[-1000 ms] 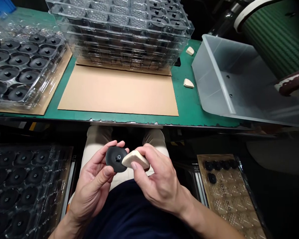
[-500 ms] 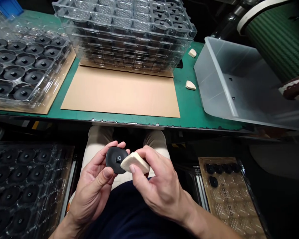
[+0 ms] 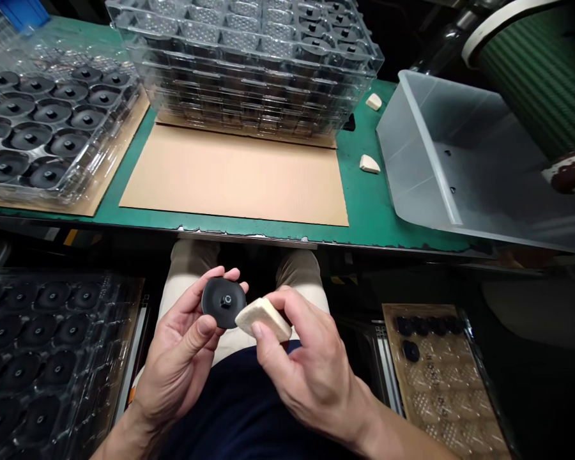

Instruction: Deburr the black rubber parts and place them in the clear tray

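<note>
Above my lap, my left hand (image 3: 184,348) grips a round black disc (image 3: 218,303) by its rim, thumb at the near edge and fingers behind. A small raised hub stands at the disc's centre, facing me. Between thumb and fingers of my right hand (image 3: 311,358) is a cream-coloured felt-like block (image 3: 263,318) with a pointed end. The block's tip is right beside the disc's lower right rim; whether they touch I cannot tell. Two similar cream pieces, one farther back (image 3: 374,101) and one nearer (image 3: 369,164), lie on the green table.
Stacked clear trays (image 3: 263,83) stand at the table's back, behind a cardboard sheet (image 3: 234,176). Trays of black discs are at left on the table (image 3: 67,144) and below it (image 3: 38,332). A translucent bin (image 3: 414,147) stands right; a partly filled tray (image 3: 441,377) lies lower right.
The block has drawn back slightly to the right, off the disc's face toward its rim. The disc has shifted a little up and left in my left hand.
</note>
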`<state>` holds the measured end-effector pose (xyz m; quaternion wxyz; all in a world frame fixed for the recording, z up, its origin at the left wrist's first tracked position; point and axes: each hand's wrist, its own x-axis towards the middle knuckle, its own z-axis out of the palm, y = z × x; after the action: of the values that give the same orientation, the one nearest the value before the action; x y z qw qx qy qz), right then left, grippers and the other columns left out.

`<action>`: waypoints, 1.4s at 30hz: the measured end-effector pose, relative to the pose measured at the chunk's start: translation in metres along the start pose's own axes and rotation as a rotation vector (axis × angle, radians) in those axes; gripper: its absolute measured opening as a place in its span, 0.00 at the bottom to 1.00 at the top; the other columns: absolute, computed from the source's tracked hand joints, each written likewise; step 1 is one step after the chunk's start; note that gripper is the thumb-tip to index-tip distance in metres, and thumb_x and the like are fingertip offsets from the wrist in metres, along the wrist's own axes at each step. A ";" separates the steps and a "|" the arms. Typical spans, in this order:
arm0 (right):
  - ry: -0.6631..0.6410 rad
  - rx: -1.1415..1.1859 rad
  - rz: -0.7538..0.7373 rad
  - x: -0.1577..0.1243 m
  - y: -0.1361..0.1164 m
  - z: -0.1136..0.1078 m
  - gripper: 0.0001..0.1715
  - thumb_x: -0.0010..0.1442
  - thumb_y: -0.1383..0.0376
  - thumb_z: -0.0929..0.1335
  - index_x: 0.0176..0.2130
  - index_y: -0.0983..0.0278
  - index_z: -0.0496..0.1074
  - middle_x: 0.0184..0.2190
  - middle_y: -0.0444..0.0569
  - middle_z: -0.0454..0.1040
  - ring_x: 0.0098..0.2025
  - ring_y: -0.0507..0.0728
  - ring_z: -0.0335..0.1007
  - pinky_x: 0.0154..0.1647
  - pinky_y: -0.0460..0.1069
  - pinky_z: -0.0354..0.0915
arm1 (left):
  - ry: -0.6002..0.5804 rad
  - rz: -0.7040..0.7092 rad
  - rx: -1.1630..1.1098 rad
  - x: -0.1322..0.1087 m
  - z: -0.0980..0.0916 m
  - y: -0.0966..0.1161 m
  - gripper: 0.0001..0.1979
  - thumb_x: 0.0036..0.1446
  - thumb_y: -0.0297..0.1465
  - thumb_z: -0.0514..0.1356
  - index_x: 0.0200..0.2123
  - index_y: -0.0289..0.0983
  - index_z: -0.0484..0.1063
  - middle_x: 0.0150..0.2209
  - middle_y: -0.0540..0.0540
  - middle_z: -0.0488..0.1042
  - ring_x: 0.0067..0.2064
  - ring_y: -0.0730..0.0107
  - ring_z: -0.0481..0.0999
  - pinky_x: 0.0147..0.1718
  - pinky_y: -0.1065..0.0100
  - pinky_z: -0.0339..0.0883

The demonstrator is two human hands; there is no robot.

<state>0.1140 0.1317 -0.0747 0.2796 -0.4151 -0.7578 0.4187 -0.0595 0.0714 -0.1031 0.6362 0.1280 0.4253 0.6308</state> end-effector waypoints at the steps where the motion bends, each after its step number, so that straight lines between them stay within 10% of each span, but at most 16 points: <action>1: 0.017 -0.014 -0.010 0.000 0.000 0.000 0.02 0.69 0.68 0.65 0.43 0.63 0.68 0.33 0.44 0.67 0.32 0.52 0.63 0.35 0.49 0.59 | -0.003 -0.001 0.004 -0.001 0.000 0.000 0.24 0.63 0.30 0.67 0.62 0.41 0.72 0.67 0.38 0.68 0.65 0.49 0.70 0.60 0.64 0.70; 14: 0.128 -0.128 0.016 0.007 0.019 -0.008 0.04 0.70 0.65 0.66 0.43 0.63 0.71 0.34 0.46 0.70 0.33 0.53 0.63 0.34 0.49 0.59 | -0.019 -0.055 -0.001 0.000 0.001 0.005 0.24 0.62 0.33 0.67 0.62 0.41 0.73 0.66 0.37 0.69 0.65 0.49 0.70 0.61 0.64 0.68; 20: -0.022 0.101 -0.036 0.004 0.007 -0.010 0.04 0.70 0.66 0.66 0.45 0.63 0.71 0.33 0.44 0.69 0.32 0.52 0.63 0.35 0.48 0.62 | -0.001 -0.064 0.016 0.000 0.000 0.003 0.25 0.63 0.31 0.66 0.62 0.41 0.72 0.62 0.40 0.74 0.66 0.55 0.69 0.59 0.70 0.69; 32: -0.028 -0.166 -0.155 0.008 0.014 -0.007 0.04 0.68 0.71 0.64 0.42 0.63 0.68 0.34 0.45 0.64 0.33 0.53 0.58 0.35 0.51 0.55 | 0.101 -0.226 -0.021 0.003 0.007 0.007 0.19 0.65 0.39 0.63 0.55 0.35 0.79 0.45 0.41 0.81 0.39 0.65 0.79 0.39 0.71 0.77; 36: -0.184 -0.052 -0.122 0.005 0.010 -0.007 0.02 0.67 0.68 0.65 0.40 0.63 0.68 0.31 0.44 0.64 0.30 0.52 0.58 0.32 0.50 0.56 | 0.189 -0.263 -0.018 0.005 0.007 0.008 0.20 0.64 0.41 0.64 0.54 0.36 0.80 0.46 0.40 0.80 0.42 0.65 0.78 0.39 0.73 0.75; 42: -0.083 -0.177 -0.138 0.006 0.010 -0.008 0.03 0.67 0.69 0.64 0.39 0.63 0.68 0.32 0.45 0.66 0.31 0.53 0.59 0.33 0.50 0.55 | 0.115 -0.294 0.028 0.007 0.006 0.010 0.21 0.65 0.42 0.63 0.53 0.34 0.80 0.43 0.39 0.80 0.37 0.65 0.77 0.36 0.70 0.76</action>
<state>0.1211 0.1436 -0.0790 0.2385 -0.3673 -0.8295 0.3466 -0.0634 0.0812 -0.0951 0.6947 0.0369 0.4838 0.5311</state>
